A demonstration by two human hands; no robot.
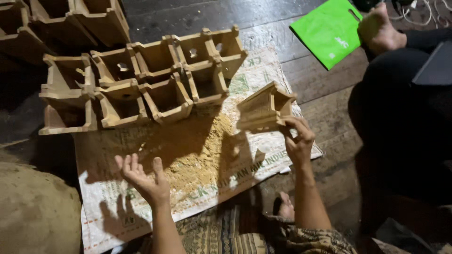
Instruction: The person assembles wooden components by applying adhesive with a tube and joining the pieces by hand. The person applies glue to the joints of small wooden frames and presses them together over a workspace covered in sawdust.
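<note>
left hand (pixel 141 176) was released, palm up, fingers spread, empty above the woven sack (pixel 113 207) beside the sawdust pile (pixel 202 155). right grip (pixel 296 138) was pinching the wooden box (pixel 263 110) from below-right, box tilted, just right of the box cluster (pixel 150 80).

Right hand (pixel 297 141) grips a small wooden box (pixel 264 109), tilted up off the sack (pixel 117 188). Left hand (pixel 143 178) hangs open, palm up, beside a sawdust pile (pixel 200 157). More boxes (pixel 141 82) sit clustered behind, green bag (pixel 327 30) off right.
</note>
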